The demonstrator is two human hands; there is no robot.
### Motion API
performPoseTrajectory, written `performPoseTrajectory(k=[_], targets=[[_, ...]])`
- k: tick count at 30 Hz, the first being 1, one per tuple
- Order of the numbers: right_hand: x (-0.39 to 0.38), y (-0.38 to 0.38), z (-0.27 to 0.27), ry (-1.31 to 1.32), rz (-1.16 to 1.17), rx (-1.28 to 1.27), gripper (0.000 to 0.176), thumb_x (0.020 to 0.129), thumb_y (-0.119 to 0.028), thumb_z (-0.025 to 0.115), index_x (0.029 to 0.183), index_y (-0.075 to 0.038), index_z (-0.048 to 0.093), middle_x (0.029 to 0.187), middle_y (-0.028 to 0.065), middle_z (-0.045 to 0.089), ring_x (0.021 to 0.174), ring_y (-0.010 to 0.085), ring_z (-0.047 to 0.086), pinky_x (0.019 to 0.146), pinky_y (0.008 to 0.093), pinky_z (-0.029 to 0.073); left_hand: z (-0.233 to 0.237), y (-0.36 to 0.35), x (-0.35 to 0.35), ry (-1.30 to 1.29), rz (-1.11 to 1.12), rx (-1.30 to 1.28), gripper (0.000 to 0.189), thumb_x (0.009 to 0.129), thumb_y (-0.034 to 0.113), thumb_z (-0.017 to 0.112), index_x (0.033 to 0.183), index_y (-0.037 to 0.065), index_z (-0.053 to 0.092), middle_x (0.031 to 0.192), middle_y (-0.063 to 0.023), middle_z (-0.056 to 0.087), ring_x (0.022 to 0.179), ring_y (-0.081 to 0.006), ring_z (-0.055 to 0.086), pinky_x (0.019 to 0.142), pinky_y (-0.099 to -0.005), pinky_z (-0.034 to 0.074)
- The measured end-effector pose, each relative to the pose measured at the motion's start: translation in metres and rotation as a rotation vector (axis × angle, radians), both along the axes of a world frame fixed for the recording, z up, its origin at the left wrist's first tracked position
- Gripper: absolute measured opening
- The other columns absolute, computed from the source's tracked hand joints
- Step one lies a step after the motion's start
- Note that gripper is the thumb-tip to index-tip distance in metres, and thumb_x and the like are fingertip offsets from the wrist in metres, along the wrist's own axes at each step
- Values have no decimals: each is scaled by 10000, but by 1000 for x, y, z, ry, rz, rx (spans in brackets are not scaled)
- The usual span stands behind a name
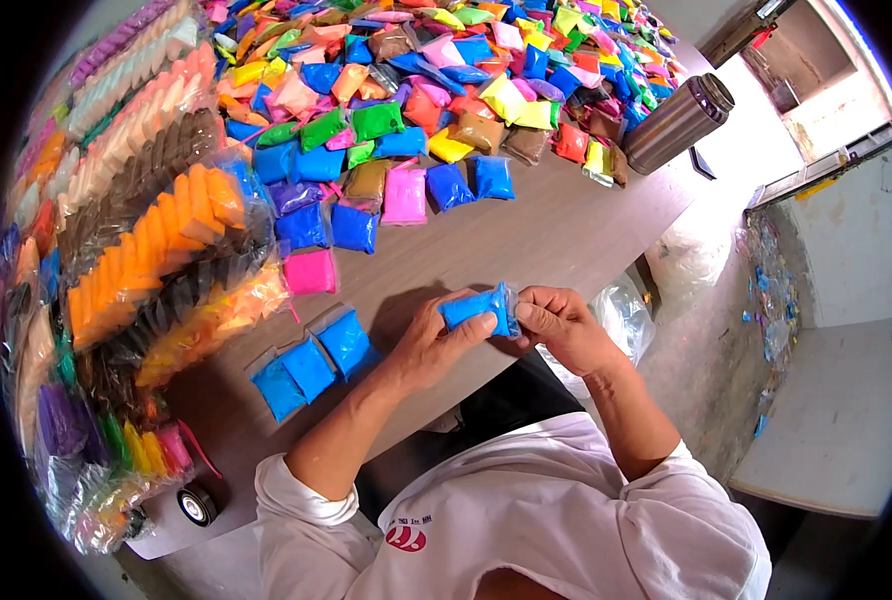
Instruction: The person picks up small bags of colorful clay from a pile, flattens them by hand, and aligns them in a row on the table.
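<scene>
A small blue packet [474, 308] in clear wrap is held between my two hands above the table's front edge. My left hand [439, 340] closes round its left end, thumb lying across the front. At the other end, my right hand [558, 322] pinches the clear edge of the wrap between thumb and fingers. On the table left of my left forearm lie several more blue packets: one light blue packet [349, 343] closest to the arm, and a pair side by side [294, 381]. A pink packet [310, 271] rests just behind them.
A large heap of colourful packets [446, 70] covers the back of the table [526, 225]. Stacked bags of packets, including orange ones [156, 255], line the left side. A metal flask [678, 124] stands at the right edge. A roll of tape [197, 505] sits front left.
</scene>
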State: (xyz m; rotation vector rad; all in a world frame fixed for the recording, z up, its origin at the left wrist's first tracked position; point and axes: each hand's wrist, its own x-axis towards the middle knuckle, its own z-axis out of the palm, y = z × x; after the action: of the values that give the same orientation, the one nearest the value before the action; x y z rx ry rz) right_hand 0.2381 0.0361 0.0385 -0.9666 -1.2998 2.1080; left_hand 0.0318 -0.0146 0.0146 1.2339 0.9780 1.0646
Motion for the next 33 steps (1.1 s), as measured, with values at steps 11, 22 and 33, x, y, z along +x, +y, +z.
performPoseTrajectory(k=[11,22,33], targets=[[3,1,1,-1,-3,91,153,919,-152,674,870,-19,617,763,7,584,690,87,529,610,226,451,0,0,-3,84,-31,-10,425,936,436,596,973,13,606,843,-15,555,817,-104,479,724,-281,422],[-1,-8,9,-44,-78,261,113,883,48,623,983,17,579,895,-6,590,798,55,542,711,207,471,-7,0,0,139,17,38,445,933,433,600,989,-8,591,827,-97,573,782,-170,504,732,-332,446],[-11,-19,6,-285,-138,567,213,842,-55,732,1025,-10,631,853,-4,615,763,69,556,689,221,467,-5,0,2,2,78,-20,363,954,376,595,962,12,601,818,-23,572,781,-96,495,700,-277,431]])
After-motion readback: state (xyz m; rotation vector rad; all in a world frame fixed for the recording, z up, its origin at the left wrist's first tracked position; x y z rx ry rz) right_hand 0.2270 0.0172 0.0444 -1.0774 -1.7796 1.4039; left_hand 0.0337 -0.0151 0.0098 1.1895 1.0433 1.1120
